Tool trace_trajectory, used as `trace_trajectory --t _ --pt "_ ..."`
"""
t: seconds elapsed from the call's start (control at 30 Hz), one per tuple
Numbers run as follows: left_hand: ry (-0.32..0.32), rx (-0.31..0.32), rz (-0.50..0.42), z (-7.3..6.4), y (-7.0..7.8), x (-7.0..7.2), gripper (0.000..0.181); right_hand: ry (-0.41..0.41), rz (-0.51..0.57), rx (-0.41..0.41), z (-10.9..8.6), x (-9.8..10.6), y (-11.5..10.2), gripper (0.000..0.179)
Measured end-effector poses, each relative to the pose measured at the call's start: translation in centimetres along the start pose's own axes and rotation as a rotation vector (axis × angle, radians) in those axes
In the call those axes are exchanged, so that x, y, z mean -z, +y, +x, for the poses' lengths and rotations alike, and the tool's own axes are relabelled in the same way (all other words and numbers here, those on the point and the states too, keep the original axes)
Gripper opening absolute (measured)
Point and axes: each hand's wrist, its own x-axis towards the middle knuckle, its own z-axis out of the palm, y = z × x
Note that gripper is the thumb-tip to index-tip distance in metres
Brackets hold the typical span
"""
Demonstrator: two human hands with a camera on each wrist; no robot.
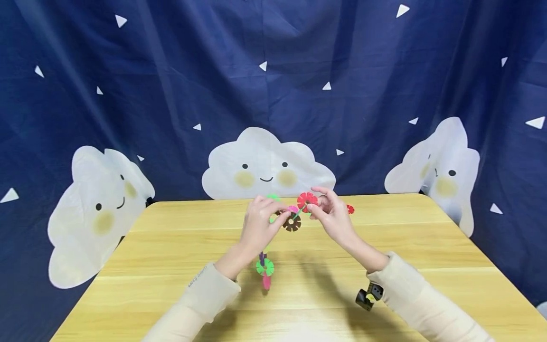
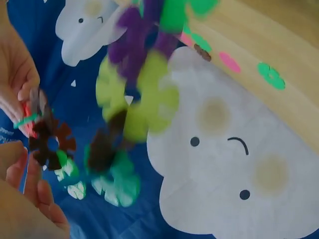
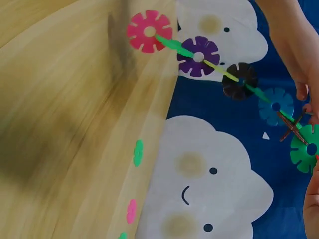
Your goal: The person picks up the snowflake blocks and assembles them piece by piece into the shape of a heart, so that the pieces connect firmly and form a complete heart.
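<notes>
Slotted plastic flower discs are joined into a chain raised over the table. My left hand (image 1: 261, 221) pinches the chain near a brown disc (image 1: 292, 222). From there the chain hangs toward me, past a green disc (image 1: 265, 267) to a pink disc (image 1: 267, 281) at its end. My right hand (image 1: 335, 217) pinches a red disc (image 1: 307, 202), with a green disc (image 1: 300, 212) seen edge-on between it and the brown one. Purple (image 3: 198, 56), dark brown (image 3: 240, 81) and teal (image 3: 275, 107) discs show along the chain in the right wrist view. Fingers partly hide the joints.
The wooden table (image 1: 171, 247) ends at a blue curtain (image 1: 273, 95) with clouds. Loose discs lie near the far edge: a red one (image 1: 350, 209) beyond my right hand, plus green (image 2: 271, 75) and pink (image 2: 230, 62) ones. A black wrist camera (image 1: 368, 297) sits below my right sleeve.
</notes>
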Motion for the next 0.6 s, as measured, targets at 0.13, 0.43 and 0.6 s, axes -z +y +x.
trace_trajectory --t 0.13,0.43,0.6 --pt "-0.021 0.049 -0.065 0.6 0.0 0.3 0.016 0.005 0.056 0.002 -0.3 -0.4 0.2 0.027" --pt "-0.147 0.182 -0.27 1.3 0.5 0.1 0.022 0.014 0.095 0.075 -0.6 -1.9 -0.2 0.015" --pt "-0.144 0.284 -0.321 1.6 0.4 0.5 0.021 0.003 0.117 0.044 -0.5 -2.6 -0.4 0.017"
